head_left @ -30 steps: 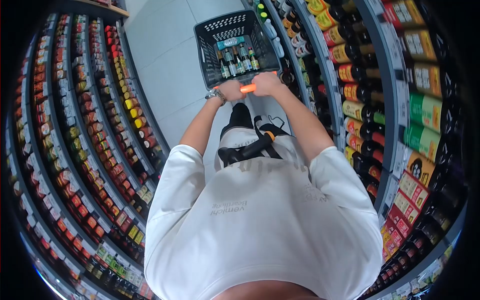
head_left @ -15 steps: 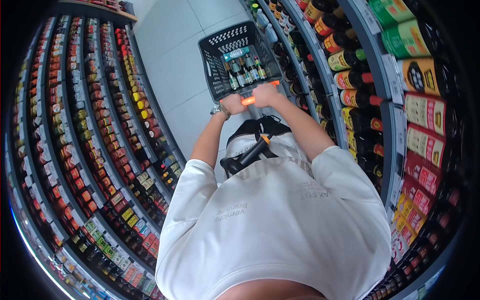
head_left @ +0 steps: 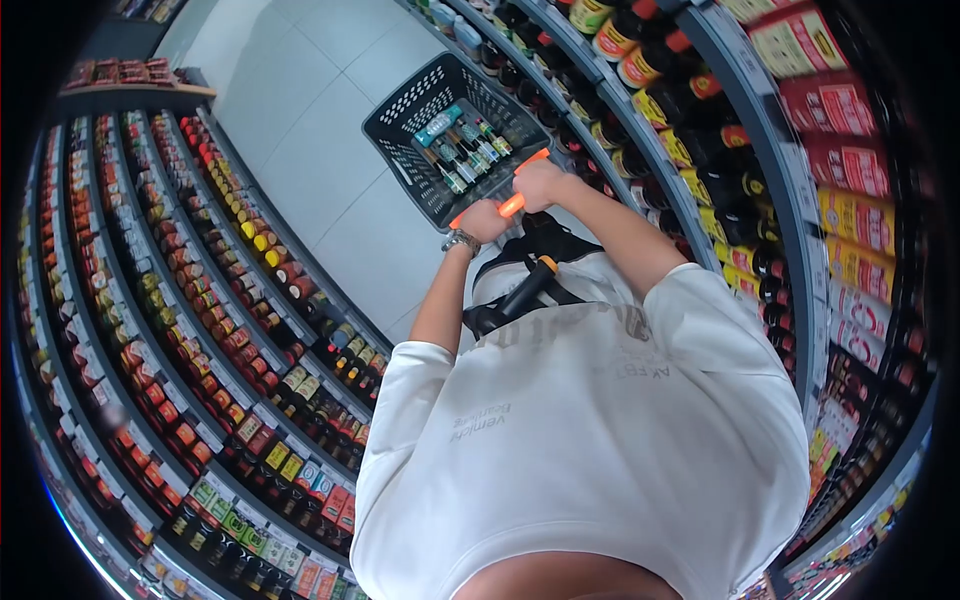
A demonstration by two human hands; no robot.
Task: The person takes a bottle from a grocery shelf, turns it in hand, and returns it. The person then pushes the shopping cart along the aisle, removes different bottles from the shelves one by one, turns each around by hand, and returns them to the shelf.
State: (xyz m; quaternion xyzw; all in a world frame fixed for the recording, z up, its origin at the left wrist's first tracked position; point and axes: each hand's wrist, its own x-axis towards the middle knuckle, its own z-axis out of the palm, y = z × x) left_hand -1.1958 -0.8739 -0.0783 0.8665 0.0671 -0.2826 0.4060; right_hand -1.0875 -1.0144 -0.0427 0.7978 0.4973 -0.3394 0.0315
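Both hands grip the orange handle of a dark grey shopping cart with a perforated basket. My left hand, with a metal watch on its wrist, is wrapped round the handle's left part. Farther right along the same bar, my right hand is closed round it. Several small glass bottles with pale labels lie side by side in the basket. Beyond them is a teal box against the basket's far part. A black strap with an orange-tipped black piece hangs at my waist.
Long shelves of jars and packets run along the left. On the right, close to the cart, shelves hold large sauce bottles and red-labelled packs. Light grey floor tiles lie between. A wooden-edged stand is at the far left.
The view has turned, and the cart now sits tilted and slightly farther left in it. The shelves have shifted past. Both hands have stayed on the handle.
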